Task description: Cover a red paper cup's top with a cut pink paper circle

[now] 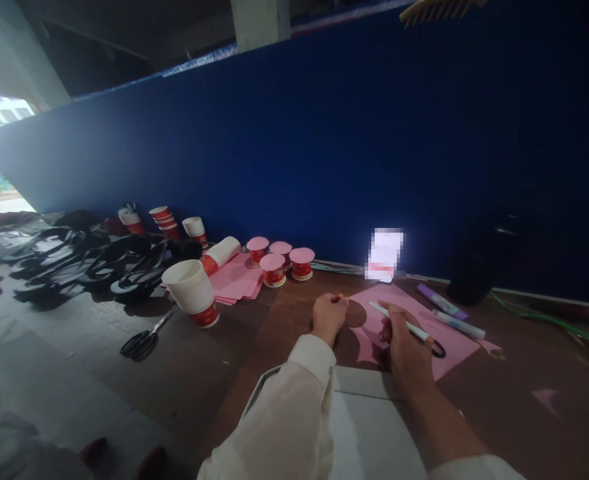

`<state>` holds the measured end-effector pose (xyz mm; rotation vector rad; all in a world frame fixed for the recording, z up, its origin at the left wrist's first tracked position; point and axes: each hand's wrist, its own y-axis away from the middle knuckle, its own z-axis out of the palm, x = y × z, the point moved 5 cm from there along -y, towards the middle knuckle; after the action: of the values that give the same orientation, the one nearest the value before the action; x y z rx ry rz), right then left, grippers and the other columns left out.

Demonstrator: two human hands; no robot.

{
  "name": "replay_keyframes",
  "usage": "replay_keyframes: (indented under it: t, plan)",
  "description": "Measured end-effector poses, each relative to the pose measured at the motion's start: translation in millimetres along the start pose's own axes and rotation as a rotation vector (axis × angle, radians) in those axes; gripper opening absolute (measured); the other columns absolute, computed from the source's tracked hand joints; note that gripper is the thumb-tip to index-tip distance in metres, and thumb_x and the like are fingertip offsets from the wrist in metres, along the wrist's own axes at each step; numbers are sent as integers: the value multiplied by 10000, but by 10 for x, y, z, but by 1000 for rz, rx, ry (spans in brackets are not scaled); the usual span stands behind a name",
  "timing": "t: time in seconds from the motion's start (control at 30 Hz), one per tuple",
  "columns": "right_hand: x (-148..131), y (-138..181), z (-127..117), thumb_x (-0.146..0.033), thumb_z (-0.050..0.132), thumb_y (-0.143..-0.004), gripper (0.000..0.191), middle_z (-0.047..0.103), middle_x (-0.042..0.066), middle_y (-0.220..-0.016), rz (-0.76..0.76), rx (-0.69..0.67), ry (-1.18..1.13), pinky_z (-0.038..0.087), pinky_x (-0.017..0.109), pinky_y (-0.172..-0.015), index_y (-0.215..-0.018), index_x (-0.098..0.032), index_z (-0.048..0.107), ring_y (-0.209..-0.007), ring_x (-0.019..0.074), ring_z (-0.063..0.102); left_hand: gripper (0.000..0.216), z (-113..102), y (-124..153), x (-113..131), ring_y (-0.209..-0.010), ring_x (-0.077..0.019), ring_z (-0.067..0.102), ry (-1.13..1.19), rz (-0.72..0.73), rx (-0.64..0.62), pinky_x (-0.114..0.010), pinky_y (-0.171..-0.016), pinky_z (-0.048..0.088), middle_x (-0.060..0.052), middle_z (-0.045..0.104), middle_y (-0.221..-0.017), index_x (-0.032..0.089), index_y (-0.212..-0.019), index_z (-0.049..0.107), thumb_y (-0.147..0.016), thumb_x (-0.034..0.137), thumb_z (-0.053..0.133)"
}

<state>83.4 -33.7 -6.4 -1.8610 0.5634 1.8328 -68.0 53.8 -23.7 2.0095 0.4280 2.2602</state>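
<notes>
A pink paper sheet [427, 327] with rounded cut-outs lies on the brown table before me. My right hand [407, 347] is closed around a slim white pen [414, 330], its pointed end towards the upper left over the sheet. By the pen's rear end shows a black loop [439, 349]; I cannot tell whether it belongs to it. At the sheet's left edge, my left hand [330, 317] has its fingers pinched together. What they hold, if anything, is hidden; a small orange spot shows at the fingertips.
Several red cups topped with pink discs [274, 262] stand behind, beside pink sheets [234, 277]. Leftward are a paper cup stack [191, 290], black-handled scissors [144, 341] and black straps [99, 260]. Markers [441, 301], a lit phone [384, 255] and a blue partition [294, 147] lie right and behind.
</notes>
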Motion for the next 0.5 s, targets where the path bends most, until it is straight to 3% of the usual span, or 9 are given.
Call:
replay_keyframes:
  t: [0.1, 0.2, 0.33, 0.5]
  plan:
    - [8, -14, 32, -616, 616, -855, 450, 633, -3, -716, -58, 4, 67, 427, 270, -543, -980, -210, 764, -608, 147, 547, 181, -65, 8, 27, -915, -248, 672, -210, 153, 59, -293, -848, 457, -59, 689, -743, 216, -674, 654, -694, 109, 799]
    - [-44, -8, 114, -585, 604, -876, 419, 714, 43, -865, -259, -50, 94, 512, 320, -746, -951, -199, 752, -785, 195, 641, 268, -103, 39, 53, -1038, -277, 672, -273, 202, 93, -331, -975, 434, -100, 733, -921, 215, -930, 679, -707, 135, 804]
    - [-57, 1, 232, -556, 554, -921, 415, 753, 77, -1019, -454, -154, 159, 502, 378, -939, -1033, -202, 737, -979, 239, 672, 398, -105, 51, 182, -1104, -306, 651, -387, 282, 99, -377, -1030, 408, -167, 711, -1070, 169, -1178, 633, -795, 181, 738]
    - [-39, -47, 341, -546, 537, -932, 423, 757, 113, -1125, -531, -122, 213, 484, 440, -1016, -1077, -199, 729, -1078, 267, 673, 346, -92, -52, 286, -1077, -288, 646, -474, 350, 83, -373, -1018, 411, -158, 701, -1072, 178, -1192, 621, -852, 188, 682]
